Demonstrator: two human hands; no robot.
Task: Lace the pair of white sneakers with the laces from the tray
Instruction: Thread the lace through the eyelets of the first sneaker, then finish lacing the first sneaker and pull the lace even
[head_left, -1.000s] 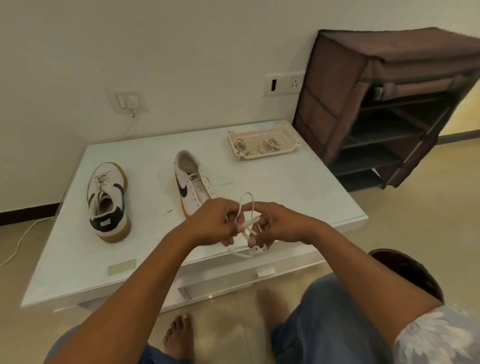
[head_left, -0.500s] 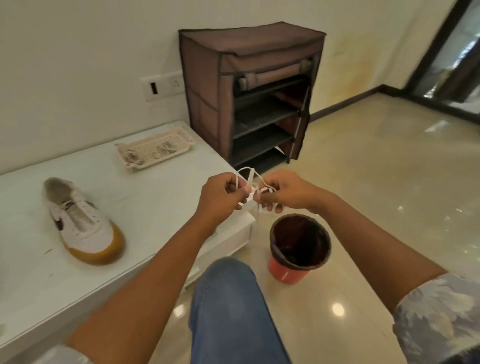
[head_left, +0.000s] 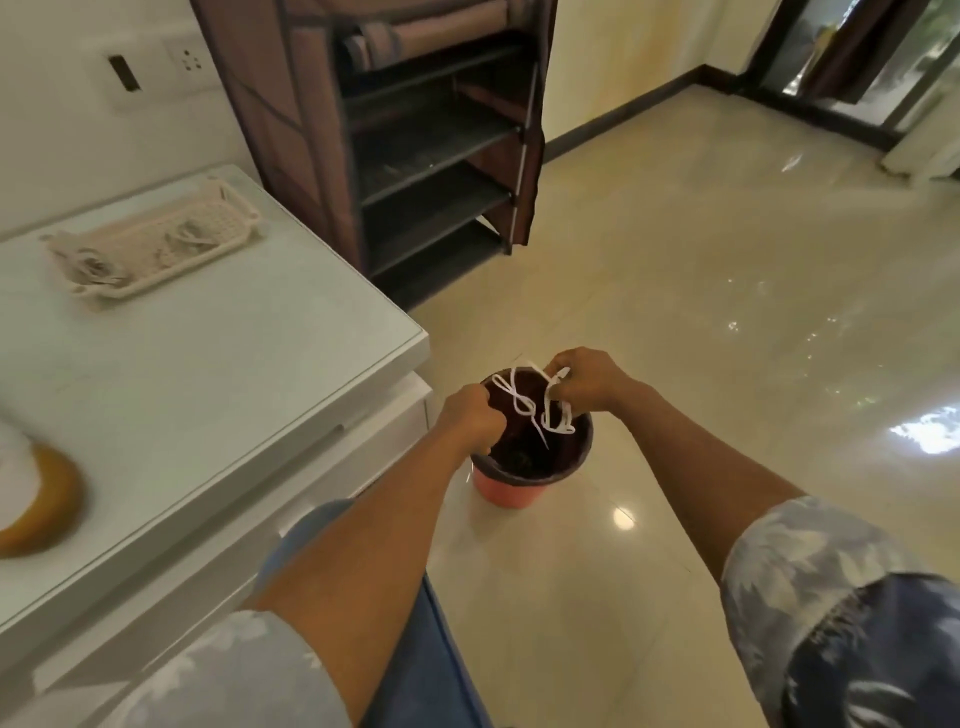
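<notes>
Item: one white lace, tangled in loops, held in the air directly over the open mouth of a red bin with a dark liner, which stands on the floor just right of the tabletop corner. Left hand: closed in a fist on the left end of the lace. Right hand: fingers pinched shut on a bunch of loops at the right end; one loose tail hangs down toward the bin. Tray: pale, perforated, at the far side of the tabletop, holding two further coiled bundles that look like laces. Sneaker: only a blurred white toe with tan sole shows at the near left edge; the second shoe is out of view. Risk, as a judgement: if either grip slackens, the lace drops straight into the bin and must be fished out, possibly soiled; pulling the two ends apart could also tighten the tangle into a knot. Room: the polished floor to the right and far right is open and unobstructed; a brown fabric shoe rack stands beyond the bin, near the tabletop's far right corner. The tabletop edge lies just left of the left forearm, with bare surface between tray and sneaker for working.
</notes>
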